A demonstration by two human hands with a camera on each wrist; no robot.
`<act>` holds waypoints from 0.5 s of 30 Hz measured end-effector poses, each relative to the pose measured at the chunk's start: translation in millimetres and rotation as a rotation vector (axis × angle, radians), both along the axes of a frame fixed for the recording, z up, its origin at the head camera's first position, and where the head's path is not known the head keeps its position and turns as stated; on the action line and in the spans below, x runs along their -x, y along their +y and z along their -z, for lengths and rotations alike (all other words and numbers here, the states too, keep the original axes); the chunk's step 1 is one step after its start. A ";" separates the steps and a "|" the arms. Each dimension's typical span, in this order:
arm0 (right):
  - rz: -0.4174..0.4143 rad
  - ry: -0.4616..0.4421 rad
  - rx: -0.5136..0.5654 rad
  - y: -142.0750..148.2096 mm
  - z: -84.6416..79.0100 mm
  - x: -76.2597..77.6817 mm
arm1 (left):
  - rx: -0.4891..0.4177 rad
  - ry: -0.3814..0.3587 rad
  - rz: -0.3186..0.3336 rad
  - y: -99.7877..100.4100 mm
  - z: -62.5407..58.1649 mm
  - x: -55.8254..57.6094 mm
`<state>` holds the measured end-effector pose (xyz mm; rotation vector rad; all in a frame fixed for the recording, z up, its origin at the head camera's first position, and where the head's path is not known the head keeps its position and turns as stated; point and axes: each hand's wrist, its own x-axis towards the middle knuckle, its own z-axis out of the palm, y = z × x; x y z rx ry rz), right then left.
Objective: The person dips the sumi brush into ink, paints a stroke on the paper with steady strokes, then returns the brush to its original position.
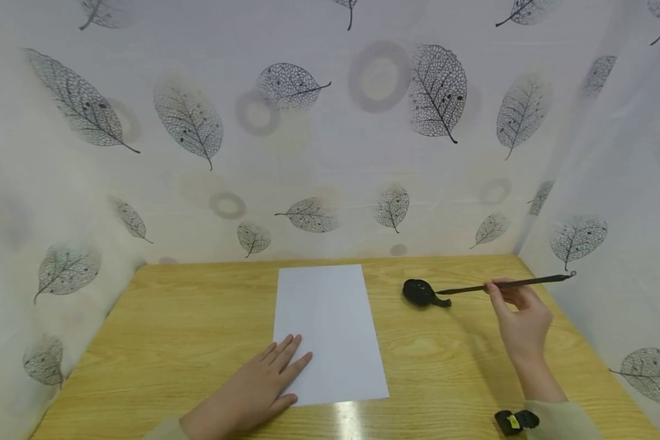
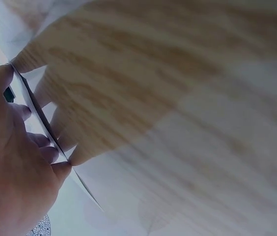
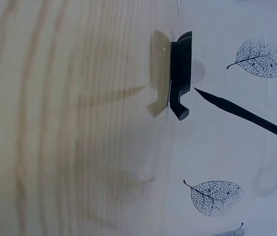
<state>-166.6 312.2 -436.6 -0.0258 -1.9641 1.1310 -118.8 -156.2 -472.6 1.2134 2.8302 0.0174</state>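
Note:
A white sheet of paper (image 1: 330,330) lies on the wooden table. My left hand (image 1: 258,382) rests on its lower left edge with the fingers spread; in the left wrist view the fingertips of the left hand (image 2: 20,152) meet the thin edge of the sheet (image 2: 42,115). My right hand (image 1: 522,321) pinches a dark writing brush (image 1: 528,282) by its shaft, held nearly level. The brush's tip points left at a black ink dish (image 1: 418,293) with a short curved handle. From the right wrist, the pointed brush (image 3: 246,115) tapers toward the ink dish (image 3: 181,69), its tip just apart from it.
The glossy wooden table (image 1: 187,324) reflects light at the front. Behind it and on both sides hangs a pale curtain (image 1: 330,153) with leaf prints. A black strap with a small yellow label (image 1: 514,421) sits at the right wrist, beside the light sleeve (image 1: 561,420).

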 end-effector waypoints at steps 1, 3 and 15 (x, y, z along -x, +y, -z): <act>-0.004 -0.003 0.007 -0.9 0.1 0.3 | 0.000 0.003 0.003 -0.2 0.2 0.1; -0.009 -0.012 0.014 -2.4 0.7 0.7 | -0.002 0.012 0.010 -0.6 1.1 0.2; 0.014 0.026 0.007 6.6 3.5 -1.6 | -0.035 0.006 0.007 -1.2 4.3 0.5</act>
